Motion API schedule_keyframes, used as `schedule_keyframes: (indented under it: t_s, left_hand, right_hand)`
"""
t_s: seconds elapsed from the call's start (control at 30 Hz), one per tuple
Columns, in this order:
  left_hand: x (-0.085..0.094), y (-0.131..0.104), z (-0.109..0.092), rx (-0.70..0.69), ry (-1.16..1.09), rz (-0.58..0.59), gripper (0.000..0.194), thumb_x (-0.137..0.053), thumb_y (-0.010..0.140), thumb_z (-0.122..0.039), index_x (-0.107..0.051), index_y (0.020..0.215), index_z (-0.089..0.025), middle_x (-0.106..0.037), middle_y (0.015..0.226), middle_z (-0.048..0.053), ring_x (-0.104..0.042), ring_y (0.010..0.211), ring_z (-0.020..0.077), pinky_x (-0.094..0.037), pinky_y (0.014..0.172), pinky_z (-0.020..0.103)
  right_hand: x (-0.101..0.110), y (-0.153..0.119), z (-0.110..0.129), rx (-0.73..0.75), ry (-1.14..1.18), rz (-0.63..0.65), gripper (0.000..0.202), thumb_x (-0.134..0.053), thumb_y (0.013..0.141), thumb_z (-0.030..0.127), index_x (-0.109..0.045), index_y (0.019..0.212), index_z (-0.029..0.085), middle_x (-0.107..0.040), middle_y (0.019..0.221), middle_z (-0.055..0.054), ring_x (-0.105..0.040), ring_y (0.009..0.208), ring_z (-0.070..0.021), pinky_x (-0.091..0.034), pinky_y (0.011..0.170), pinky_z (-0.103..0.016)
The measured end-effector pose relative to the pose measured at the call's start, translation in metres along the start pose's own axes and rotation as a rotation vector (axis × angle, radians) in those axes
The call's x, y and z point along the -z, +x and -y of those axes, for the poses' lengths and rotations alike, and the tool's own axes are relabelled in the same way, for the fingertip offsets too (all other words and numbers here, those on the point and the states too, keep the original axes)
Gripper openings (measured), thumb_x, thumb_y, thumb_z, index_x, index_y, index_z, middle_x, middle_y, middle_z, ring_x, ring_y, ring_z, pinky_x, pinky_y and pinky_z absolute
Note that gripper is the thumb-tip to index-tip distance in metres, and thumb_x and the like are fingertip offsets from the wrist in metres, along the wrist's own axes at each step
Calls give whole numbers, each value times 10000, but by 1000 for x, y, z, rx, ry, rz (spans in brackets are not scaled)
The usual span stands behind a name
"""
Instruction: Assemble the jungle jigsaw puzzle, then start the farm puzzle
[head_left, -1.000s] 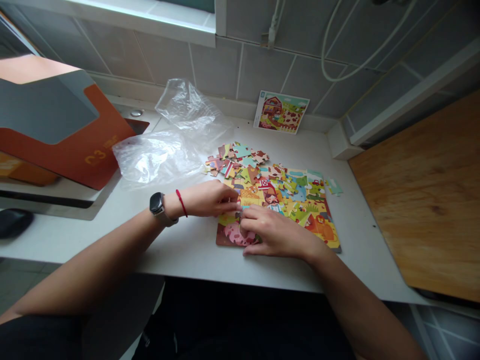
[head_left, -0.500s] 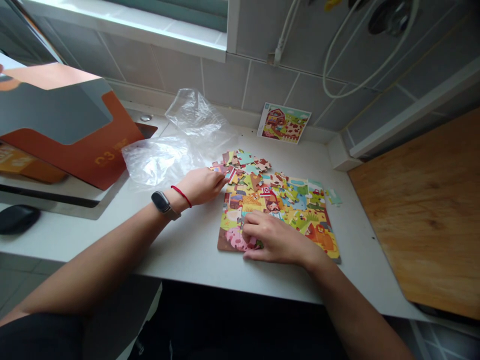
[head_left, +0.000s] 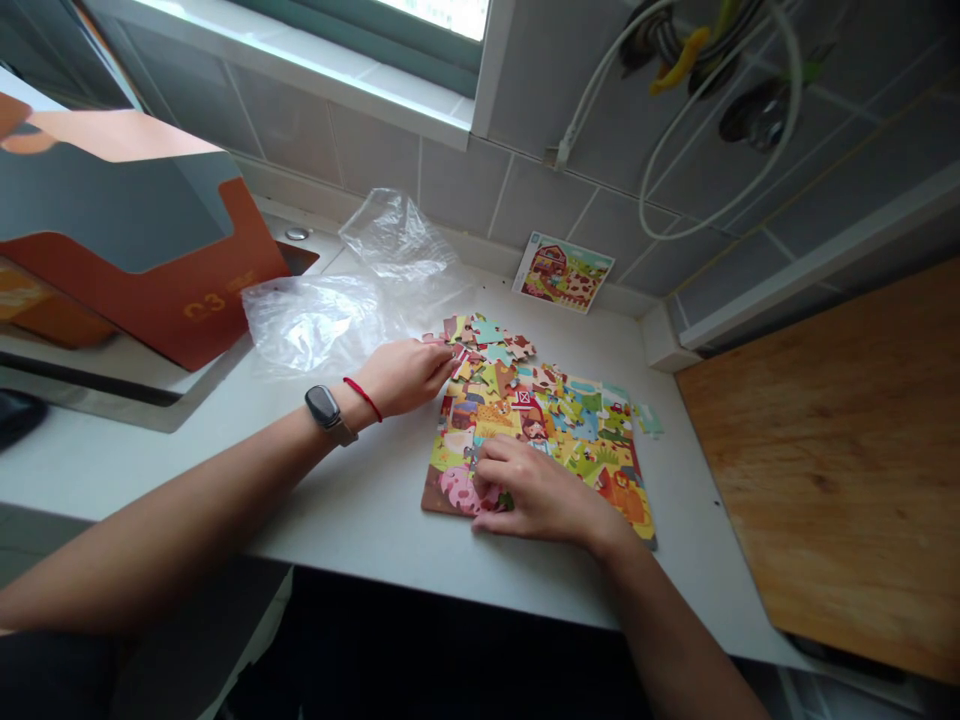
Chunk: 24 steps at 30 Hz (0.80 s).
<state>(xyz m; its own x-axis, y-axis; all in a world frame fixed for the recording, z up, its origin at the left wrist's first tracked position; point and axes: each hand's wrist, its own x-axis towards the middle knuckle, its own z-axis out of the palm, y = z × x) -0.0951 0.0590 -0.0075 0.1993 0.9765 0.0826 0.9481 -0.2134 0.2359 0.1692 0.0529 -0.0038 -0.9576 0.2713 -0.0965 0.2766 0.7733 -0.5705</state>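
My left hand (head_left: pixel 412 376), wearing a dark watch and a red cord, reaches to the upper left of the jigsaw puzzle (head_left: pixel 495 420). Its fingertips are pinched on a red-and-white puzzle piece (head_left: pixel 460 354) beside the heap of loose puzzle pieces (head_left: pixel 491 335). My right hand (head_left: pixel 536 492) rests over the lower part of the puzzle, fingers loosely bent and thumb apart at the near edge; nothing shows between them. The farm picture beneath that hand is partly hidden. One pale green piece (head_left: pixel 648 420) lies just off the puzzle's right side.
A picture card (head_left: pixel 564 272) leans on the tiled wall behind the puzzle. Clear plastic bags (head_left: pixel 315 322) lie to the left, next to an orange box (head_left: pixel 202 300). A wooden board (head_left: pixel 840 450) stands at the right, and a white cable (head_left: pixel 646 190) hangs above.
The view has tilted up slightly and turned, shifting the puzzle a little left and down. Both hands keep nearly the same places over the puzzle.
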Motion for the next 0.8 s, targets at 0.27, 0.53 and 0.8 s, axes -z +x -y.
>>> schedule_keyframes:
  t_s: [0.27,0.53,0.8]
  left_hand:
    - [5,1,2,96,-82,36,498,-285,1100,-438,-696,974,-188,-659,659,37,-643,655,201,-351,611,300]
    - [6,3,2,257,-68,27,595,-254,1084,-537,-697,859,-211,-726,753,71,-675,708,236,-322,581,310]
    - [3,2,2,184,-55,-86,479,-386,1045,-534,-657,805,-221,-699,735,73,-619,664,220,-239,561,314]
  right_hand:
    - [1,-1,1,7,-20,-8,327,-865,839,376,-592,818,197,-581,932,-19,-533,868,-183,-402,733,-300]
    - [-3,-2,-2,35,-5,-52,413,-837,838,527,-578,812,207,-582,921,-24,-532,849,-180,-410,722,-296]
    - [7,-5,3,39,94,-262,311,-710,954,499,-624,871,212,-647,899,-43,-593,885,-199,-469,811,-326]
